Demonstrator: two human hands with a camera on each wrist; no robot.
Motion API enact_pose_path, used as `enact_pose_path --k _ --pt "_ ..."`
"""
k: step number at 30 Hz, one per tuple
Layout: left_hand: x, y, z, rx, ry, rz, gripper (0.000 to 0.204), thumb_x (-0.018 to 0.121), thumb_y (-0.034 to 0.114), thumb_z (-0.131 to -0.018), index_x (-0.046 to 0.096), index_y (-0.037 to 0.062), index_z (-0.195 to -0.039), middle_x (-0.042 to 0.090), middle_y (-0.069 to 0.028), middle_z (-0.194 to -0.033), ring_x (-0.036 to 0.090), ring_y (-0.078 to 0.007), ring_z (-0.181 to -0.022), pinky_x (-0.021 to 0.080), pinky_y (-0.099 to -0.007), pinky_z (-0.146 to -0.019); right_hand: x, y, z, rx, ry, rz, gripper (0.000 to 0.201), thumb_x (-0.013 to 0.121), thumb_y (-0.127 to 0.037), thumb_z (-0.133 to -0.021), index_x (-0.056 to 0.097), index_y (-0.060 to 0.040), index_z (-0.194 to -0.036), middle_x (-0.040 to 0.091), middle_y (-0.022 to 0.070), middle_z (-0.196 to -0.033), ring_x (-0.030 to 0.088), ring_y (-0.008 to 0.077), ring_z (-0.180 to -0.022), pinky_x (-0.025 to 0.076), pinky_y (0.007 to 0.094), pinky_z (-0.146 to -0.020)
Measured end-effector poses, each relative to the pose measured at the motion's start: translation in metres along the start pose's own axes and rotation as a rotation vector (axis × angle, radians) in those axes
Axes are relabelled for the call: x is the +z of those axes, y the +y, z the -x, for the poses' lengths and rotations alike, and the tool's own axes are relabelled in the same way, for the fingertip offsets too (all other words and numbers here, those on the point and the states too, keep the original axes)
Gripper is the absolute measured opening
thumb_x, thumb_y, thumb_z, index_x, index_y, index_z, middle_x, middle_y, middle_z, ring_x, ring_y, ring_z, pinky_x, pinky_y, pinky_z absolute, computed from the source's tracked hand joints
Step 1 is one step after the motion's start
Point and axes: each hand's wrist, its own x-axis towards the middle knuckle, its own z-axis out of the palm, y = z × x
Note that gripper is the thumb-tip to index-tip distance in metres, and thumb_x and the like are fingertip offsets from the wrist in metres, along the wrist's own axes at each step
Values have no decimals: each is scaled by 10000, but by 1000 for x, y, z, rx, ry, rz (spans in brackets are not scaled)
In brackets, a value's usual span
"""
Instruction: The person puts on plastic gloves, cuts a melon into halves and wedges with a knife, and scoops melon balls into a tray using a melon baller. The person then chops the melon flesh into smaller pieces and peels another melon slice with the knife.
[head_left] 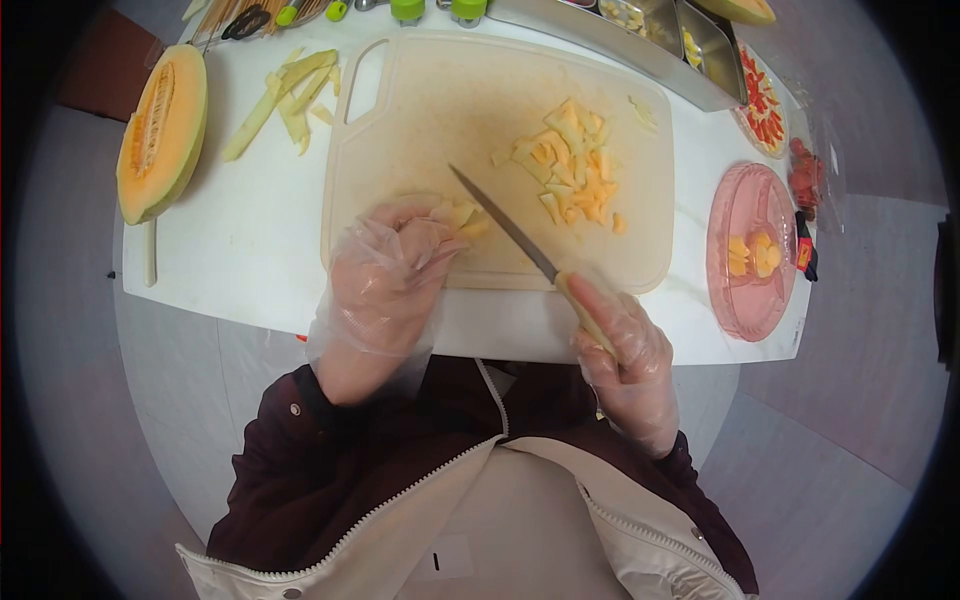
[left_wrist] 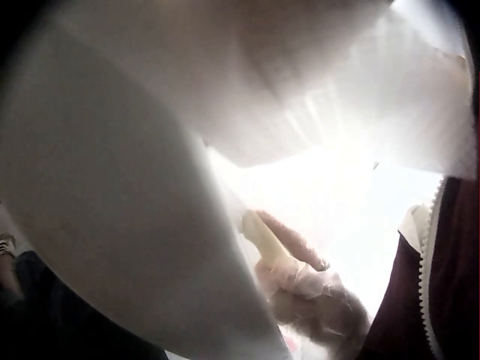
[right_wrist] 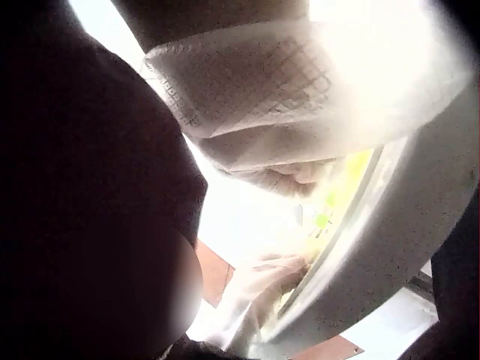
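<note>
A knife [head_left: 510, 228] with a pale handle is gripped by my gloved right hand [head_left: 632, 365], its blade pointing up and left above the cutting board [head_left: 430, 100]. My left hand [head_left: 395, 265], in a clear plastic glove, has its fingers curled over pale yellow-green melon pieces [head_left: 466, 218] near the board's lower left; its fingertips are partly hidden. A pile of cut orange melon pieces [head_left: 580, 165] lies on the right half of the board. In the left wrist view, the right hand [left_wrist: 319, 304] holds the knife handle [left_wrist: 266, 238].
At the far left lies a halved melon [head_left: 165, 135], with peel strips [head_left: 290, 95] beside it. A pink divided tray [head_left: 728, 290] with orange pieces stands on the right. Metal containers [head_left: 690, 85], a plate of red pieces [head_left: 765, 115] and green-capped items [head_left: 408, 10] line the back.
</note>
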Motion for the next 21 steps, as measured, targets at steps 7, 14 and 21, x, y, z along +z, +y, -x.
enact_pose_path --k 7,14,21 --pt "0 2 2 -125 -6 -12 231 899 38 -736 731 79 -888 711 -116 -918 698 -260 -796 561 -345 -686 3 0 -1 -34 -51 16 714 607 84 -821 583 -150 -1495 646 108 -1027 596 292 -864 534 395 -822" --pt "-2 2 -4 -21 6 63 216 899 42 -749 724 78 -870 691 -100 -866 674 -258 -740 536 -358 -644 2 -4 -7 131 -194 11 749 606 99 -827 554 -173 -1523 618 112 -1026 608 307 -893 528 387 -843" --pt "-12 -3 3 -75 -135 163 294 849 -22 -764 756 49 -1033 732 -129 -1020 706 -297 -880 564 -365 -743 11 11 -8 109 -63 -33 585 603 34 -909 603 -138 -1468 669 157 -1226 668 329 -1049 528 368 -943"
